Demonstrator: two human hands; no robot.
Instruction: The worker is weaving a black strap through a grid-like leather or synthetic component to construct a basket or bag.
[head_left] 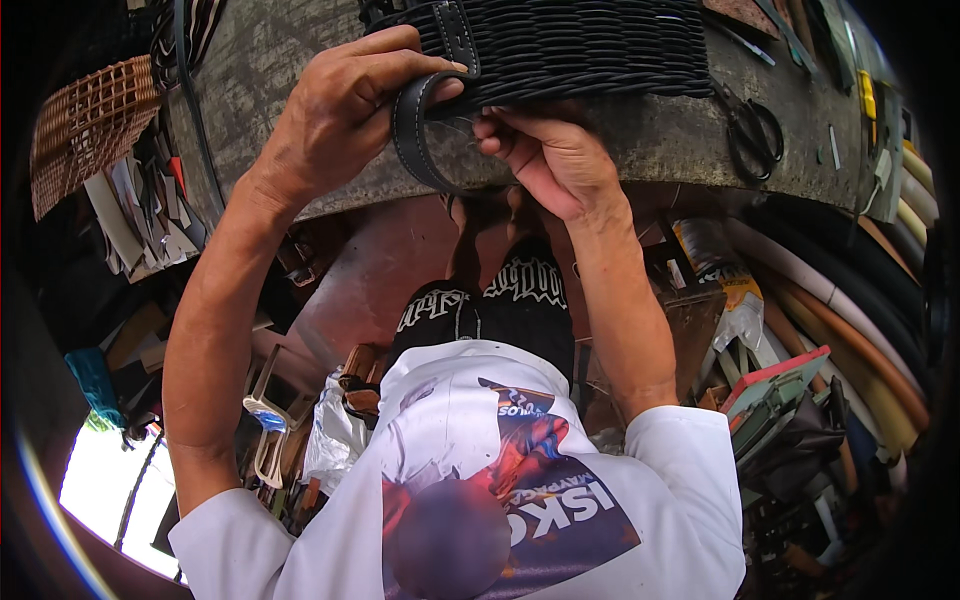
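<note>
A black woven basket (590,45) lies on the worn workbench (650,145) at the far edge of view. A black leather strap (408,130) with pale stitching along its edges curves down from the basket's left part and hangs past the bench's front edge. My left hand (340,115) is closed on this strap, thumb and fingers near its upper bend against the basket. Just right of it, below the basket's near side, my right hand (555,160) pinches with thumb and forefinger. A fine thread (458,124) runs between the hands; its end is hidden in my right fingertips.
Black-handled scissors (755,140) lie on the bench right of the basket. A brown woven piece (90,125) and upright offcuts (135,215) stand at the left. Rolls of material (840,300) fill the right side, near a red-edged board (775,380).
</note>
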